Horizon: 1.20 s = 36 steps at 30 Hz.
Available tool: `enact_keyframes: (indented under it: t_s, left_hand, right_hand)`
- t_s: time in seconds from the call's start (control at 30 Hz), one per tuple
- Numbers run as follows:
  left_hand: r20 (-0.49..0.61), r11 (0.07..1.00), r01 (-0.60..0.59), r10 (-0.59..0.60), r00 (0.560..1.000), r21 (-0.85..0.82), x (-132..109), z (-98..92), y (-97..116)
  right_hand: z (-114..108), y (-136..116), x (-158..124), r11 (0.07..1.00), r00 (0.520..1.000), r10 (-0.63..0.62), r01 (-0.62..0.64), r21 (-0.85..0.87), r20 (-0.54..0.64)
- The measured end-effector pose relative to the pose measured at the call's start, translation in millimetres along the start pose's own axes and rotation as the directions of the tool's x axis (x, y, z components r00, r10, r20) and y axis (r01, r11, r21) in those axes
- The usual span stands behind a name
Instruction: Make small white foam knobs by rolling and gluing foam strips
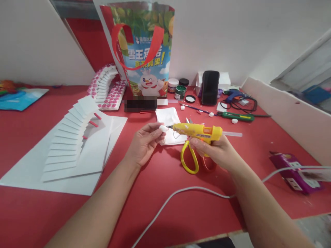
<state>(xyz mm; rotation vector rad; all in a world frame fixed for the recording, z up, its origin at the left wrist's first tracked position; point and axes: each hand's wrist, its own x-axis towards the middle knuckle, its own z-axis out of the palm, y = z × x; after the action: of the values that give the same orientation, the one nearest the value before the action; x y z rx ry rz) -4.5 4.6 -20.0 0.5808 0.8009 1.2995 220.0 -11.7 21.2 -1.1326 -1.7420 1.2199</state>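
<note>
2 forearms (95, 210) nearest; R hand (216, 150) clamped on glue gun (191, 129), prob. for aim; L hand (145, 142) pinching white bit (163, 128) at nozzle (170, 126), prob. steadying.

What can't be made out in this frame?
All in the head view:
- Yellow plastic glue gun: trigger hidden by the right hand.
- Small white lump: partly covered by the left hand; contact with the nozzle too small to tell.
- Yellow-and-red-handled scissors: pivot hidden behind the gun.
- Thin white cable: cut off by the bottom edge.
- Black rectangular object: surface blurred by pixelation.
</note>
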Motion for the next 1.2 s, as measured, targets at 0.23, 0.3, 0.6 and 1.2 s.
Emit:
enact_keyframes:
  t_s: [0.23,0.3,0.6,1.2]
  left_hand:
    - [-0.001,1.000,-0.001,0.001,1.000,-0.022,-0.4,0.6,-0.2]
    - [0.000,1.000,-0.002,0.002,1.000,-0.018,-0.8,0.7,0.0]
    - [0.001,1.000,-0.012,0.012,1.000,0.013,-0.3,1.2,-0.5]
    - [0.020,0.999,-0.038,0.037,0.999,0.033,-1.8,2.9,0.6]
  right_hand:
    - [3.2,-3.8,1.3,0.999,1.000,-0.021,0.020,-0.030,-0.014]
    - [3.3,-3.6,1.5,0.999,0.999,-0.032,0.031,-0.030,-0.015]
    - [3.7,-6.7,1.4,0.998,1.000,-0.024,0.024,-0.056,-0.001]
    - [1.8,-0.7,-0.4,0.998,0.999,0.024,-0.025,-0.065,-0.028]
